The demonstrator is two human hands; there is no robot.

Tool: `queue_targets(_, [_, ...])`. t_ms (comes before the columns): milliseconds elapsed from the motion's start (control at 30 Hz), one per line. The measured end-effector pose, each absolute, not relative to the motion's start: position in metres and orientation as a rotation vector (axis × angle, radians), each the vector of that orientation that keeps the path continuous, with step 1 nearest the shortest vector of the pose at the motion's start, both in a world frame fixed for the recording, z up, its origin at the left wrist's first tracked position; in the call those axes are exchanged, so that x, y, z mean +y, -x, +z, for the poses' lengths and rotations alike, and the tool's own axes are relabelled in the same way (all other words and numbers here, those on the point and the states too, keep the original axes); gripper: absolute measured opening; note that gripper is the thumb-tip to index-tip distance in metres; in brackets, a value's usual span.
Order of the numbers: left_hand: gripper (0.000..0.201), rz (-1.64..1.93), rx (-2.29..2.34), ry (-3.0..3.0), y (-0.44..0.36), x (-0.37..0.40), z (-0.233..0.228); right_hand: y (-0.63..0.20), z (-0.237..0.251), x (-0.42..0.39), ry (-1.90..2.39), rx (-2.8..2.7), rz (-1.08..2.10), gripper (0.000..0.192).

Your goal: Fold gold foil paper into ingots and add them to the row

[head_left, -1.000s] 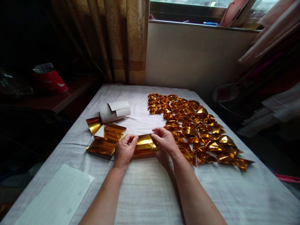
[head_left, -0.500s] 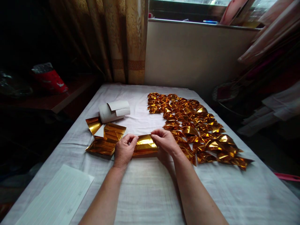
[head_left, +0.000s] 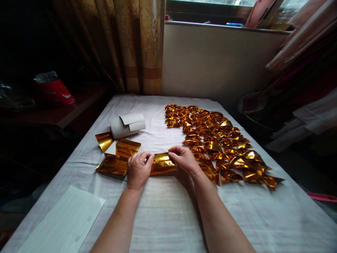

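Both hands have lowered slightly, left hand [head_left: 137, 170] and right hand [head_left: 184, 160] pinching the ends of the gold foil sheet [head_left: 162, 163] over the white cloth [head_left: 168, 211], mid-fold; next, probably, pressing a crisp crease.

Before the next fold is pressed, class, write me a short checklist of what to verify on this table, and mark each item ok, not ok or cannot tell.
1. Both ends gripped: left hand and right hand each pinch an end of the gold foil piece: ok.
2. Piece supported: whether it rests on the white cloth or is lifted just off it: cannot tell.
3. Edges aligned: fingers cover both ends: cannot tell.
4. Supply within reach: flat gold sheets lie just left of the left hand: ok.
5. Finished folded pieces kept apart: the nearest ones lie right beside the right hand, almost touching: not ok.
6. White roll clear of the hands: ok.
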State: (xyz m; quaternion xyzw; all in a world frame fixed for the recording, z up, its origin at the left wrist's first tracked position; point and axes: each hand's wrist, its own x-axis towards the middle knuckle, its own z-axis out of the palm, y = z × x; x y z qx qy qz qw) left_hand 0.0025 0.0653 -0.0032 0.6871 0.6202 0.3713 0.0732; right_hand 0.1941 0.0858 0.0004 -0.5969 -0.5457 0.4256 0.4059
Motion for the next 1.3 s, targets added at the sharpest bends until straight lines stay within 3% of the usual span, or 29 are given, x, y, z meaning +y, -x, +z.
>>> queue_targets(600, [0.009, 0.864, 1.988, -2.169, -0.005, 0.062, -0.004, -0.184, 0.012, 0.079, 1.929, -1.858, 0.460, 0.016])
queue_targets(800, [0.019, 0.983, 1.969, -2.197, -0.005, 0.063, -0.003, -0.184, 0.010, 0.079, 1.908, -1.879, 0.428, 0.016])
queue_targets(933, [0.018, 1.109, 1.705, -2.411, -0.015, 0.055, 0.009, -0.183, 0.011, 0.079, 1.898, -1.894, 0.439, 0.016])
queue_targets(1100, [0.019, 0.767, 1.537, -2.519, -0.036, 0.041, 0.014, -0.185, 0.008, 0.081, 1.867, -1.877, 0.472, 0.016])
queue_targets(1300, [0.028, 0.685, 1.574, -2.512, -0.040, 0.039, 0.003, -0.186, 0.005, 0.082, 1.847, -1.857, 0.487, 0.015])
